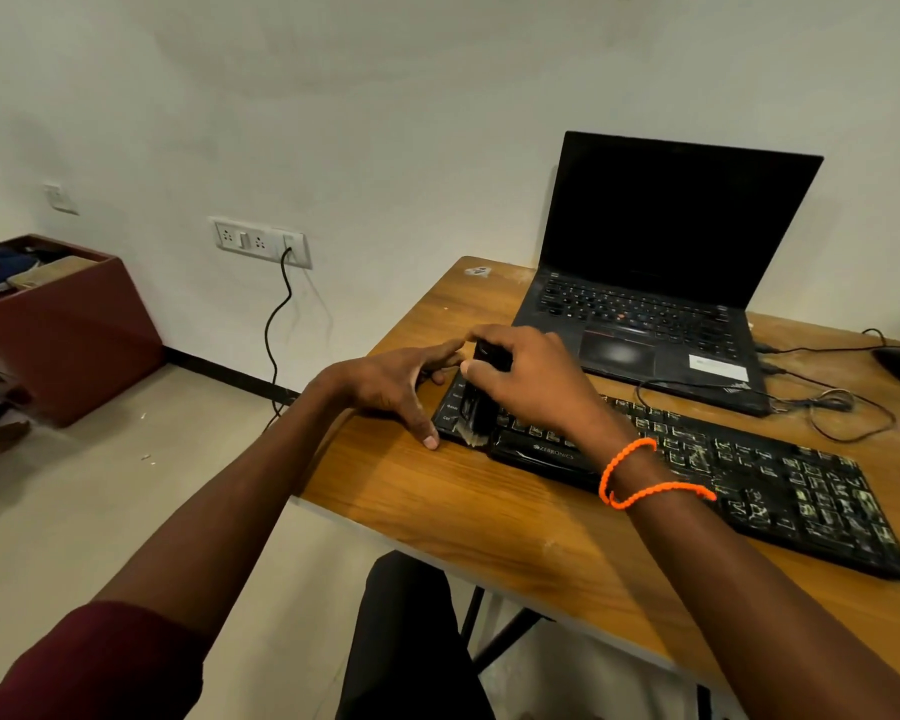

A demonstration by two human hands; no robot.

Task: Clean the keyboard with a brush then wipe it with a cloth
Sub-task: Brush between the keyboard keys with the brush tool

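Your wooden desk (453, 506) carries an open black laptop (666, 262) at the back and the dusty black Zebronics keyboard (723, 475) in front of it. Your right hand (536, 381) grips a black brush (481, 402) upright on the keyboard's left end. Your left hand (396, 381), fingers spread and holding nothing, braces that end, thumb on the desk.

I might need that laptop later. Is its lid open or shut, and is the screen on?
Open: the laptop lid stands upright behind its exposed keys. The screen is dark; off or asleep, cannot tell.
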